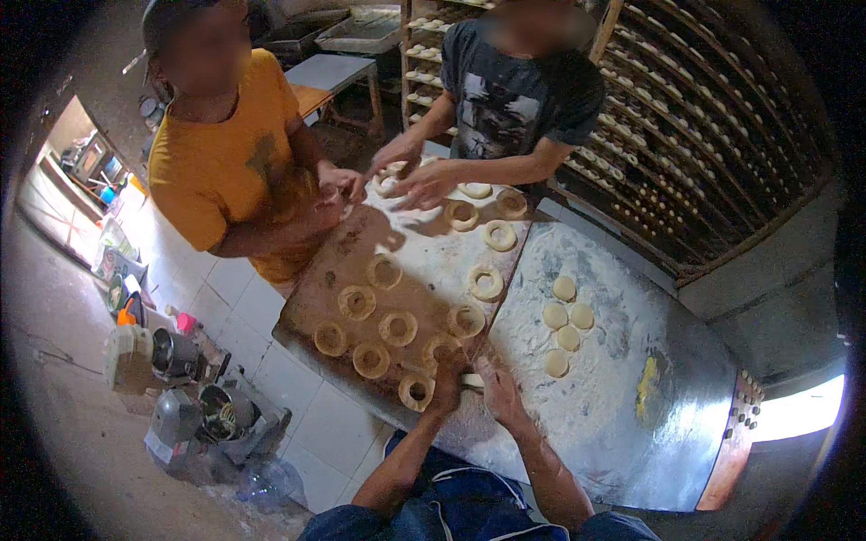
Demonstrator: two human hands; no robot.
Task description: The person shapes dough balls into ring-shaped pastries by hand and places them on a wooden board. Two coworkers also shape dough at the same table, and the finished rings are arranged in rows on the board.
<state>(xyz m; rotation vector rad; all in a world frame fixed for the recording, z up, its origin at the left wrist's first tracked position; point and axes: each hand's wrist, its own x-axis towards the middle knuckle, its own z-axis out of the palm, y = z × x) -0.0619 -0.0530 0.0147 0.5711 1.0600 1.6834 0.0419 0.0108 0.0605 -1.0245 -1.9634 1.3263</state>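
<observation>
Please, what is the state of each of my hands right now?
Left hand: shadowed, at the left end of a dough strip; open or closed cannot be told.
Right hand: at its right end; grip cannot be told.

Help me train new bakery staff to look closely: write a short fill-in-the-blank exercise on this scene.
1. Flat dough discs on the floured table number ____.
2. Each dough ring on the board has a ____ in its middle.
3. A pale strip shows between the person's right hand and their ____ hand.
4. The co-workers at the board number ____.

Missing words: five; hole; left; two.
</observation>
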